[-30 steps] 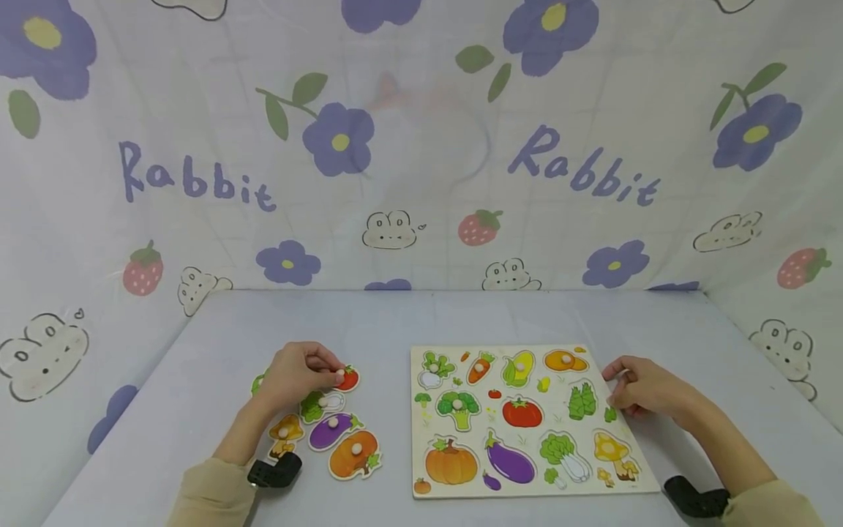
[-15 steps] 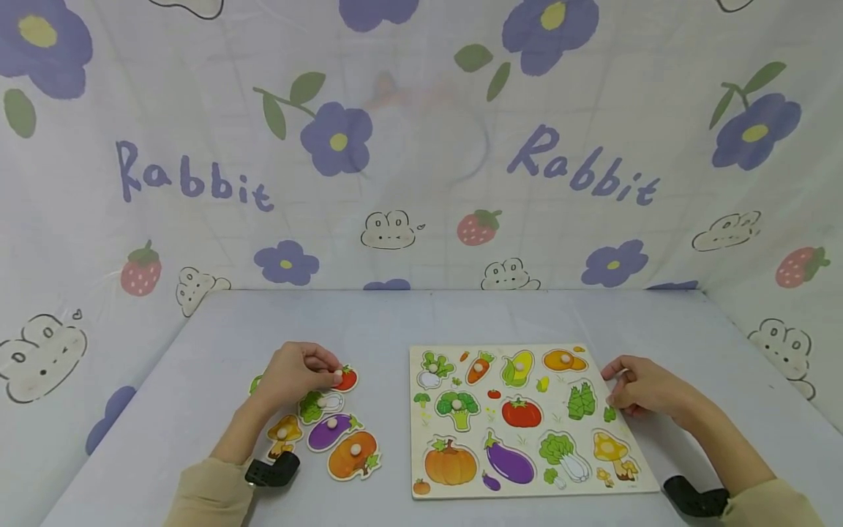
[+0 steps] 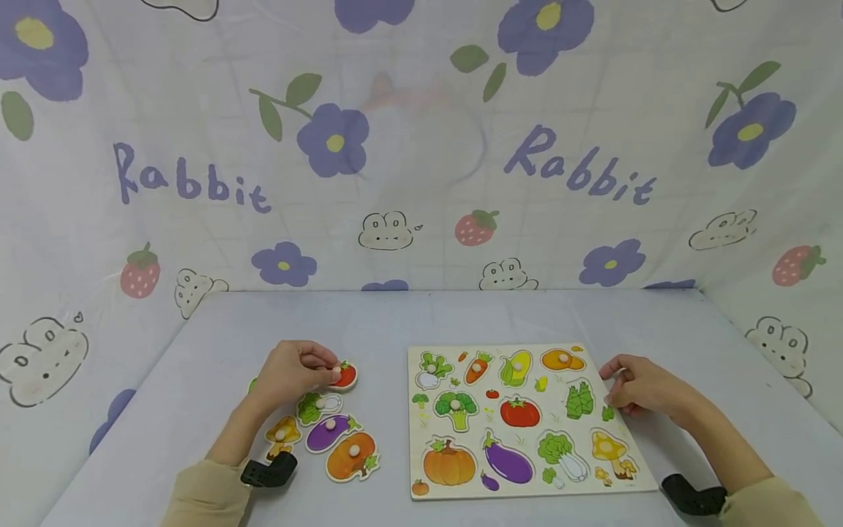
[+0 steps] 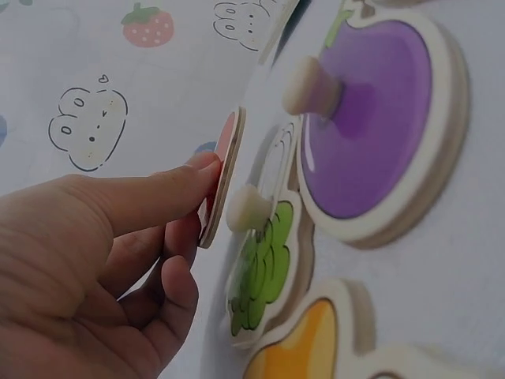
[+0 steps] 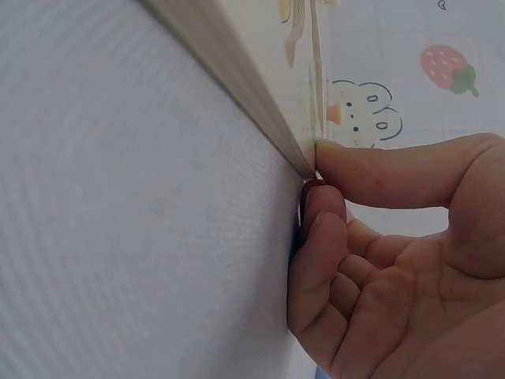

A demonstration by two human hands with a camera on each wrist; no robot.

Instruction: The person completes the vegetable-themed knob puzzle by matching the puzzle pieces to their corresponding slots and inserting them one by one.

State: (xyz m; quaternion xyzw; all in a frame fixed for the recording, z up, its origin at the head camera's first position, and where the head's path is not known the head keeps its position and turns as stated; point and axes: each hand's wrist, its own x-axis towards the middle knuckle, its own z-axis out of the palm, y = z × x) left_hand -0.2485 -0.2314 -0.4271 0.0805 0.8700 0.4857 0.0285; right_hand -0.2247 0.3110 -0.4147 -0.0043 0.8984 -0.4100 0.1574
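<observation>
My left hand (image 3: 293, 373) pinches the tomato puzzle piece (image 3: 345, 376) by its knob between thumb and fingers. In the left wrist view the tomato piece (image 4: 226, 170) is edge-on, beside the bok choy piece (image 4: 268, 264). My right hand (image 3: 648, 391) grips the right edge of the wooden vegetable puzzle board (image 3: 527, 490). Its thumb lies on the board's edge, with curled fingers against the side, in the right wrist view. The printed tomato slot (image 3: 520, 413) is at the board's middle.
Near my left hand lie an eggplant piece (image 3: 331, 433), a pumpkin piece (image 3: 342, 461) and a mushroom piece (image 3: 285, 428). A green piece (image 3: 252, 384) is mostly hidden behind that hand. Knobbed broccoli (image 3: 454, 410), carrot (image 3: 477, 368) and corn (image 3: 516, 369) pieces sit in the board.
The tomato piece has tilted slightly under my left hand, its pale lower edge now showing more. My right hand keeps its grip on the board. The head view has shifted slightly.
</observation>
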